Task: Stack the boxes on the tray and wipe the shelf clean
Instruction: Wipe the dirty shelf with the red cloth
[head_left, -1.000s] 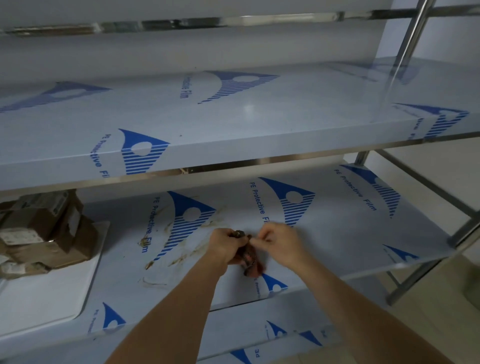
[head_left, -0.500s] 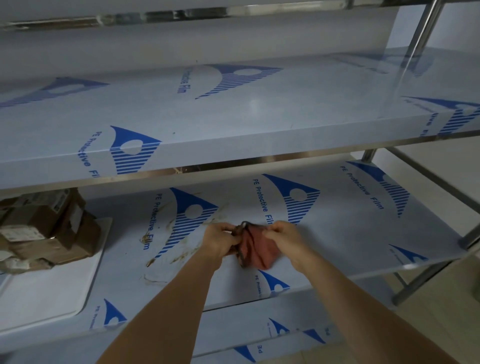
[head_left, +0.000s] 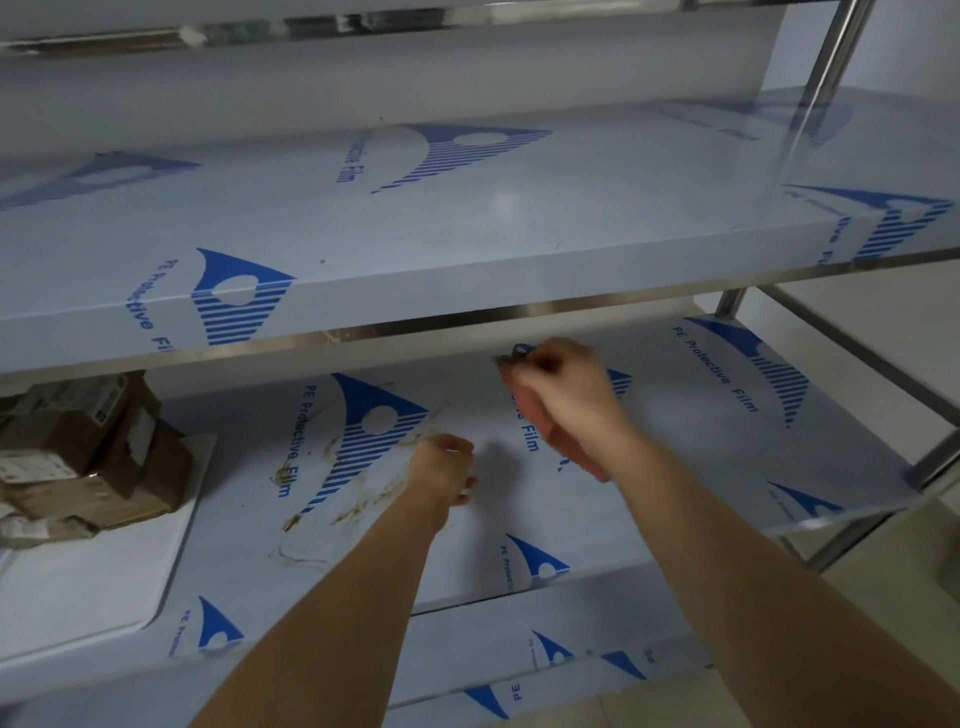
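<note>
right hand (head_left: 563, 395) motion-blurred, hiding most of cloth (head_left: 558, 434); boxes (head_left: 78, 457) cut by left edge.

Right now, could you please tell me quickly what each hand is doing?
Left hand: fingers curled, holding nothing, above the stained shelf.
Right hand: closed around the reddish cloth, raised off the shelf.
</note>
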